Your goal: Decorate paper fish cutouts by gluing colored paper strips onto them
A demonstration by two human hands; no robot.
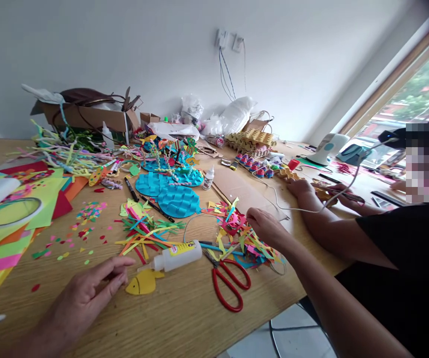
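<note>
My left hand rests low over the table, index finger and thumb apart with nothing between them. Just right of its fingertips lies a yellow paper fish with a drawn eye and a gill line. A glue bottle lies on its side, its nozzle above the fish. My right hand is at the heap of coloured paper scraps, its fingers curled down; what they hold, if anything, is hidden. Red-handled scissors lie between my hands, nearer the table edge.
Blue paper-covered shapes bearing paper fish stand mid-table. Behind them is a small upright glue bottle. Coloured sheets and a tape roll lie left. At right, a co-worker's arm reaches over the table; a white cable crosses there.
</note>
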